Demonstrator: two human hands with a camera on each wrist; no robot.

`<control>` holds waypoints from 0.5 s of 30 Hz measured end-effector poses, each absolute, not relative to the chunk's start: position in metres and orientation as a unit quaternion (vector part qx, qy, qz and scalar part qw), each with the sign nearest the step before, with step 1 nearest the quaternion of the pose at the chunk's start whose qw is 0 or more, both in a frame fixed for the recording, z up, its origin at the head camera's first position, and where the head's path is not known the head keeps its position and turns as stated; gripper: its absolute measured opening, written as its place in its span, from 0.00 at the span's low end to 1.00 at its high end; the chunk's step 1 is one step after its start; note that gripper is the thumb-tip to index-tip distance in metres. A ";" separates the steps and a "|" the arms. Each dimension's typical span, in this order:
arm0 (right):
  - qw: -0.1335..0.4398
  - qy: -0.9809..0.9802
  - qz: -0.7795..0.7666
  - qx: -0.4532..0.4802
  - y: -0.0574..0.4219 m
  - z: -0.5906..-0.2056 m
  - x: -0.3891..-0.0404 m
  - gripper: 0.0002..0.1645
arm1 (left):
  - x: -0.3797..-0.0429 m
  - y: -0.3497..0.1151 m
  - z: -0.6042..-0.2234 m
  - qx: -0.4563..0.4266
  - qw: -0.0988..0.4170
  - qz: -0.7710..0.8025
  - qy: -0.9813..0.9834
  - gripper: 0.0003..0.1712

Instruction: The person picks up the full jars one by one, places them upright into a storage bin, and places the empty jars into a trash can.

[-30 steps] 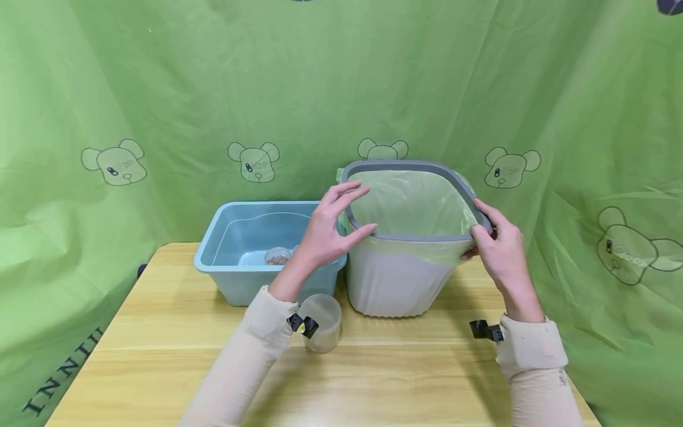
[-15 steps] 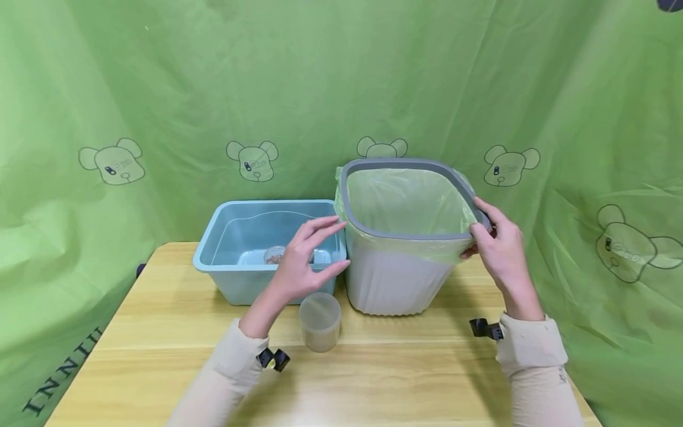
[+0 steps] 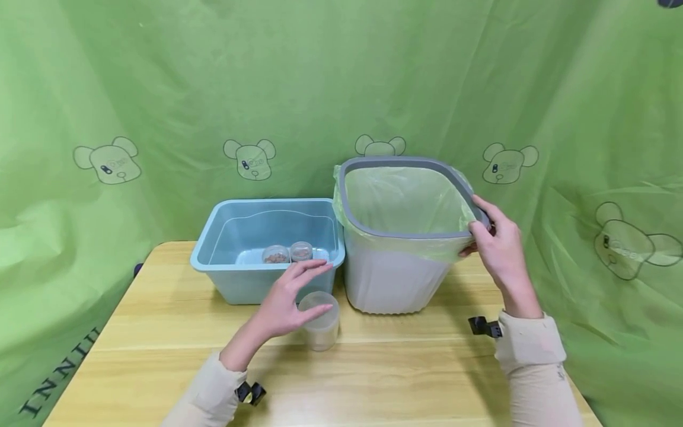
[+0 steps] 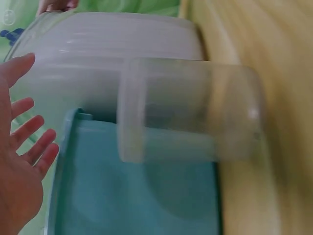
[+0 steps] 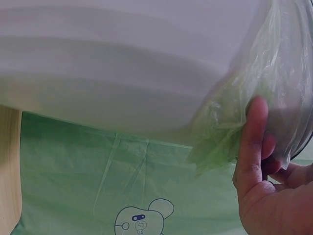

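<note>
My left hand (image 3: 280, 307) is apart from things in the left wrist view, its fingers spread, beside a translucent plastic cup (image 3: 323, 333) standing upright on the table. In the head view, the hand overlaps the cup's left side. My right hand (image 3: 501, 252) grips the right corner of the grey rim of a whitish trash can (image 3: 395, 281). A thin green trash bag (image 3: 408, 198) lines that can and folds over its rim. In the right wrist view, the thumb (image 5: 255, 132) presses on the bunched bag. Some right fingers are hidden behind the rim.
Left of the can stands a blue plastic basin (image 3: 240, 284), close against it. Two small clear tubs, one (image 3: 275, 256) with brownish bits, sit inside. The wooden table (image 3: 384, 379) stretches in front, and a green curtain (image 3: 299, 77) hangs behind and at both sides.
My left hand has come away from the can's left rim and moved down and left to the cup. The right hand has kept its grip on the can's rim.
</note>
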State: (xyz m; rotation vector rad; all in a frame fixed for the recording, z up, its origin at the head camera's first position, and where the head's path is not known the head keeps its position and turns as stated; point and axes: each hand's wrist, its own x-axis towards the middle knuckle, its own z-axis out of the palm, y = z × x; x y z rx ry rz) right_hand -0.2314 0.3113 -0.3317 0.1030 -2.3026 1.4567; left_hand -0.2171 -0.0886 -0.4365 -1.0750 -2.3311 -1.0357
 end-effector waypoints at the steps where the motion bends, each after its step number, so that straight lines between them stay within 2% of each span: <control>1: 0.207 -0.827 0.522 0.037 0.311 -0.332 -0.231 0.36 | -0.216 -0.090 -0.440 -0.383 0.181 -0.362 -0.830 0.42; 15: 0.209 -0.828 0.519 0.035 0.311 -0.331 -0.230 0.36 | -0.207 -0.100 -0.485 -0.332 0.063 -0.315 -0.887 0.49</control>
